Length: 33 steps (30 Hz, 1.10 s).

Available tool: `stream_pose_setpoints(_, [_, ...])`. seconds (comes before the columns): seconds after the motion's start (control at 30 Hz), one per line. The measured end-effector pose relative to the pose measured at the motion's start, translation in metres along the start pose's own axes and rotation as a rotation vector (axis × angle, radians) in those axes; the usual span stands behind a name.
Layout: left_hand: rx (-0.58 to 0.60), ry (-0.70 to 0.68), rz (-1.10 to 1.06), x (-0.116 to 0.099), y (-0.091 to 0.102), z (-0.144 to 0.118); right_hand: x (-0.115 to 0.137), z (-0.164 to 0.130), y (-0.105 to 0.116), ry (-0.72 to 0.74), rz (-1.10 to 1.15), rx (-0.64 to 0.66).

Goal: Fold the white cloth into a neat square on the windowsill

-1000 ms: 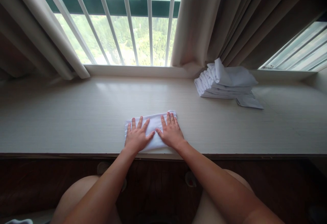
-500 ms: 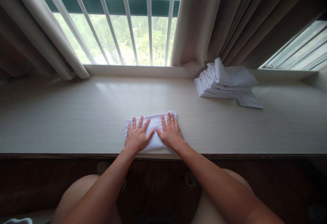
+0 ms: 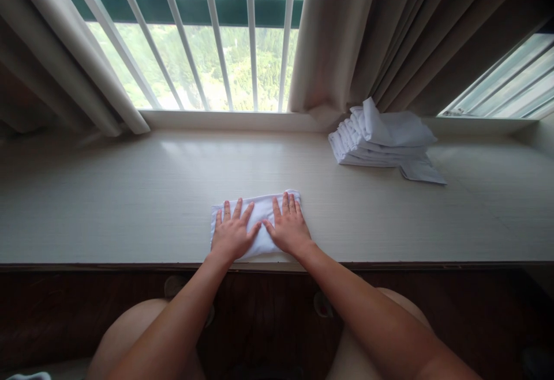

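Note:
A folded white cloth (image 3: 262,244) lies flat near the front edge of the pale ledge. My left hand (image 3: 232,233) rests palm down on its left half, fingers spread. On the right half, my right hand (image 3: 289,227) also presses flat, with its fingers stretched out toward the window. The two thumbs point at each other and nearly meet over the middle of the cloth. Parts of the cloth are hidden under both palms. Farther back to the right stands a stack of folded white cloths (image 3: 381,140), with one corner sticking out at its lower right.
The ledge (image 3: 130,201) runs the full width, ending in a dark front edge. Behind it is a barred window (image 3: 194,51) between a left curtain (image 3: 73,51) and a right curtain (image 3: 337,39), which hangs down close to the stack. My legs are below the ledge.
Both hands stay flat on the cloth, almost unmoved. The view has shifted very slightly; the stack is as it was.

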<state>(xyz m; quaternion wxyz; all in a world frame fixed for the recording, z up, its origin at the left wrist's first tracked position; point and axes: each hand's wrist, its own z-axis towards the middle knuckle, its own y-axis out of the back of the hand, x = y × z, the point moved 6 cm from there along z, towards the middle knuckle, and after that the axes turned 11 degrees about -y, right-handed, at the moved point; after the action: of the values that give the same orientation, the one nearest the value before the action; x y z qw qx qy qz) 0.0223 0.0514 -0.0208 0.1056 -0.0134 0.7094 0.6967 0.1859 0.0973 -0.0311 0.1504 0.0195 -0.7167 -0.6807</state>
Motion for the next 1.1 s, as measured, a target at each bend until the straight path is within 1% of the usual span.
stream_pose_setpoints(0.13, [0.002,0.011,-0.006,-0.001,0.001,-0.001,0.001,-0.001,0.002,0.003,0.006,0.003])
stream_pose_setpoints(0.37, [-0.007,0.008,0.006,-0.004,0.000,-0.008,0.000,-0.010,0.001,0.012,0.019,-0.020])
stream_pose_setpoints(0.53, [-0.014,-0.001,0.004,-0.003,0.000,-0.003,0.000,-0.005,-0.001,0.002,0.008,-0.019])
stream_pose_setpoints(0.7, [0.003,-0.007,-0.016,0.001,0.000,0.003,0.001,0.001,0.000,-0.016,0.011,-0.022])
stream_pose_setpoints(0.8, [0.022,0.006,-0.023,0.002,0.005,0.004,0.000,0.002,0.002,-0.012,0.019,-0.019])
stream_pose_setpoints(0.83, [0.011,0.017,-0.014,0.001,0.009,0.004,-0.001,0.002,0.004,-0.011,0.019,-0.020])
stream_pose_setpoints(0.9, [-0.057,0.037,0.031,-0.004,0.020,0.001,0.000,-0.001,0.010,-0.008,0.015,-0.038])
stream_pose_setpoints(0.97, [-0.136,0.026,0.079,-0.016,0.031,-0.003,0.002,-0.007,0.017,0.008,0.013,-0.069])
stream_pose_setpoints(1.0, [-0.157,0.003,0.093,-0.023,0.033,-0.005,0.005,-0.011,0.019,0.023,0.013,-0.081])
stream_pose_setpoints(1.03, [-0.157,-0.025,0.097,-0.031,0.033,-0.007,0.008,-0.015,0.021,0.042,0.013,-0.085])
stream_pose_setpoints(1.1, [-0.120,-0.068,0.088,-0.044,0.027,-0.010,0.014,-0.022,0.020,0.076,0.007,-0.068])
